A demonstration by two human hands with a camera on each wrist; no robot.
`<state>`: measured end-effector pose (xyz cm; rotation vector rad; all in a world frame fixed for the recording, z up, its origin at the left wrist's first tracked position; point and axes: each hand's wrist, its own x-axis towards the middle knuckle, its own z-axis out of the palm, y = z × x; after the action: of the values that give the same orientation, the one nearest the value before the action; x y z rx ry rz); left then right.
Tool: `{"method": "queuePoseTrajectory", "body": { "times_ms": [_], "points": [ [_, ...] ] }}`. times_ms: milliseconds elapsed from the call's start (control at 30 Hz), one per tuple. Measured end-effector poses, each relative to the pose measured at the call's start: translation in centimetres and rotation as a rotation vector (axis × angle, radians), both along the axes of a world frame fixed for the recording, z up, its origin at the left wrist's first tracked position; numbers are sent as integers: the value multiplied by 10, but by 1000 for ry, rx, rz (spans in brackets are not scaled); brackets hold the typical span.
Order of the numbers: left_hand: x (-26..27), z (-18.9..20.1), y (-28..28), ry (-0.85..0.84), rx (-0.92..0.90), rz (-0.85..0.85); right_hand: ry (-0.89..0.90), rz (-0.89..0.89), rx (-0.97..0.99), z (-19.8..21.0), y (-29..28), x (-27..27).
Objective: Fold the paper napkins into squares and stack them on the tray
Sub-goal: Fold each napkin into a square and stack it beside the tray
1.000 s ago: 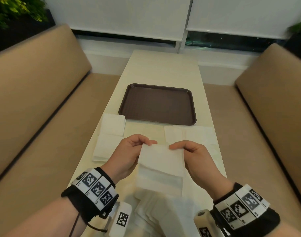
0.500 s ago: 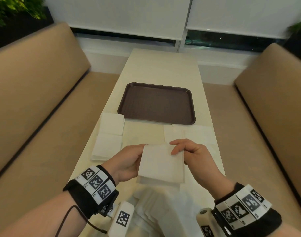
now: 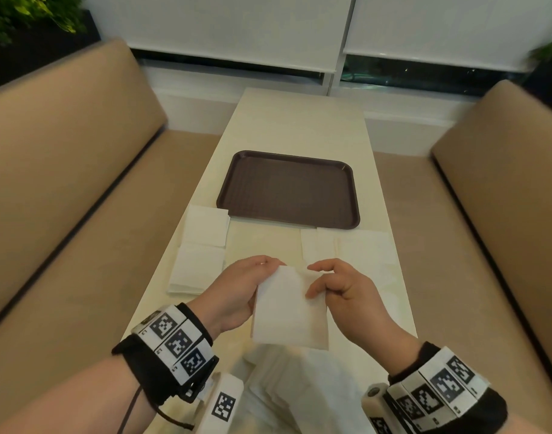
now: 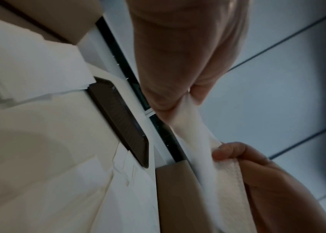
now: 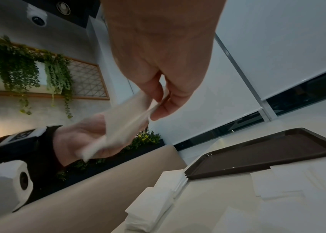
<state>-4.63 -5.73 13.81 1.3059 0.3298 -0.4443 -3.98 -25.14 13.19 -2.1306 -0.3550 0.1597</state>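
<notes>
Brown and bare, the tray fills the middle of the head frame, straight above the work, both hands about equally near it. White folded piles lie at its lower left corner. Lower centre, I hold the napkin up off the table, long axis running up the frame, so I judge one fold remains. My left hand pinches its top left corner; my right hand pinches the top right edge.
</notes>
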Motion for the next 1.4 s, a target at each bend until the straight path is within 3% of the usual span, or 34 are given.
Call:
{"method": "queuePoseTrajectory", "body": {
  "times_ms": [167, 300, 467, 600, 733, 800, 900, 1000, 1100, 1200, 1300, 1400],
  "points": [
    [-3, -7, 0, -226, 305, -6, 68, 77, -24, 3, -2, -2],
    [-8, -11, 2, -410, 588, -72, 87, 88, 72, 14, -4, -1],
    [-16, -15, -3, -538, 651, -238, -29, 244, -484, 12, 26, 2],
    [-19, -25, 4, -553, 691, -127, -118, 258, -579, 7, 27, 1],
    [-19, -35, 13, -492, 656, -29, -21, 286, -513, 6, 14, 2],
    [-18, -35, 15, -458, 625, -15, 44, 206, -440, 7, 3, 7],
    [-11, -31, 20, -442, 603, 64, 192, -2, -182, 3, -4, 12],
    [0, -27, 23, -434, 565, 118, 403, 38, 16, -7, 15, 11],
    [3, -32, 33, -332, 426, 171, 439, -40, 144, -10, 39, 19],
    [-5, -51, 53, -210, 367, 262, 449, -54, 136, -18, 57, 32],
    [-7, -69, 85, -159, 465, 390, 548, 49, 71, -36, 88, 42],
    [11, -80, 120, -137, 591, 412, 592, 50, 12, -58, 127, 63]
  ]
}}
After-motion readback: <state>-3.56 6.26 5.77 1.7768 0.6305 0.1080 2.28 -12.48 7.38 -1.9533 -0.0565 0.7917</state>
